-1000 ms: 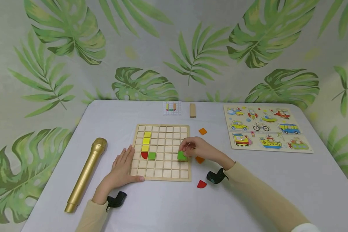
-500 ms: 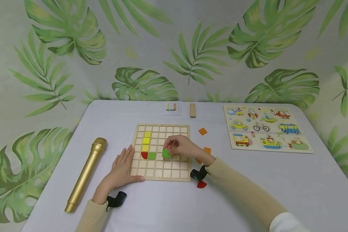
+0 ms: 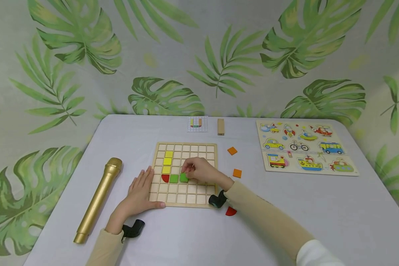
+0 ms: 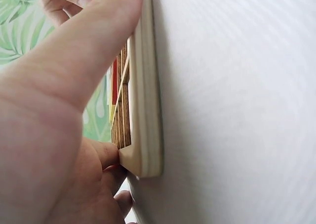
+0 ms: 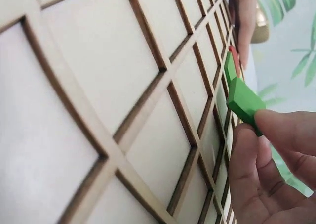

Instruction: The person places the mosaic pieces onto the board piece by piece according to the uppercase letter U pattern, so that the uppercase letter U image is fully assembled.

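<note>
My right hand [image 3: 201, 170] pinches a green square tile [image 5: 245, 100] between thumb and fingertips. The tile is tilted in the right wrist view, close over the wooden grid board [image 3: 191, 198]. To its left, another green tile [image 3: 174, 178] lies in a cell, beside a red quarter-circle piece [image 3: 165, 178]. A column of yellow tiles [image 3: 167, 161] runs up from the red piece. My left hand [image 3: 137, 197] rests at the board's near left corner, its straight fingers along the left side and the thumb [image 4: 106, 31] along the front edge.
Orange tiles [image 3: 237, 173] and a red quarter-circle [image 3: 231, 211] lie right of the board. Behind it are a pattern card [image 3: 197, 124] and a wooden block [image 3: 221, 126]. A gold microphone [image 3: 99, 199] lies left; a vehicle picture puzzle [image 3: 294, 157] lies at the far right.
My right hand has carried the green tile leftward across the board, up beside the other green tile. One loose orange tile is now covered by the right arm. My left hand stays put.
</note>
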Action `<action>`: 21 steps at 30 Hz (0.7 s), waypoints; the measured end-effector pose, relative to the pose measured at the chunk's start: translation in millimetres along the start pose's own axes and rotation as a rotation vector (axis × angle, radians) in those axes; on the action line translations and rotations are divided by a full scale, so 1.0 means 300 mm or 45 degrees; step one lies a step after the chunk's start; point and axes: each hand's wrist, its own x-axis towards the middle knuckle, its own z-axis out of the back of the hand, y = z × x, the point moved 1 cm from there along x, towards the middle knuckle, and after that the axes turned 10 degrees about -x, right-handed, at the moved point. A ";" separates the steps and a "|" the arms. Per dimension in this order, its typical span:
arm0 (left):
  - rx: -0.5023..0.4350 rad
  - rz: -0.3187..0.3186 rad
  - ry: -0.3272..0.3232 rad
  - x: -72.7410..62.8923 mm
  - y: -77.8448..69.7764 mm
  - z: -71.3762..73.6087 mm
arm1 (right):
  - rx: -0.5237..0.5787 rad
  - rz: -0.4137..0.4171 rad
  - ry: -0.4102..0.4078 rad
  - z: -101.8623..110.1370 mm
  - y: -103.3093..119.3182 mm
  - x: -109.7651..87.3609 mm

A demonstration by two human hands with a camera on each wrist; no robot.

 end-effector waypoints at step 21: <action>0.000 0.002 -0.004 -0.002 -0.006 0.000 | -0.188 0.017 -0.010 -0.022 0.019 0.004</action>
